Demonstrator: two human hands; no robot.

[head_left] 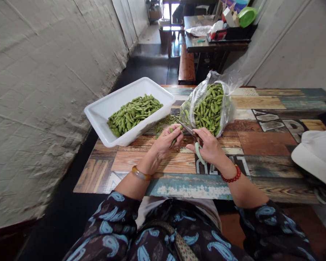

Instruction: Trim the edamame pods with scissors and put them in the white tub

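Observation:
My left hand (170, 139) is closed on a green bean pod (174, 140), held above the patterned table. Scissors with pale green handles (198, 151) are in my right hand (209, 146), and their blades reach to the tip of the pod. To the left, a white plastic tub (105, 135) holds a heap of green pods (134, 113). Behind my hands and to the right stands a clear plastic bag (228, 108) full of more pods (210, 108). Small green trimmings (165, 122) lie on the table between tub and bag.
A white cap (316, 154) rests at the right end of the wood-patterned table (268, 143). Along the left runs a pale wall (51, 72). Farther back are a bench (187, 65) and another table (191, 41) bearing a dark box and a green bowl.

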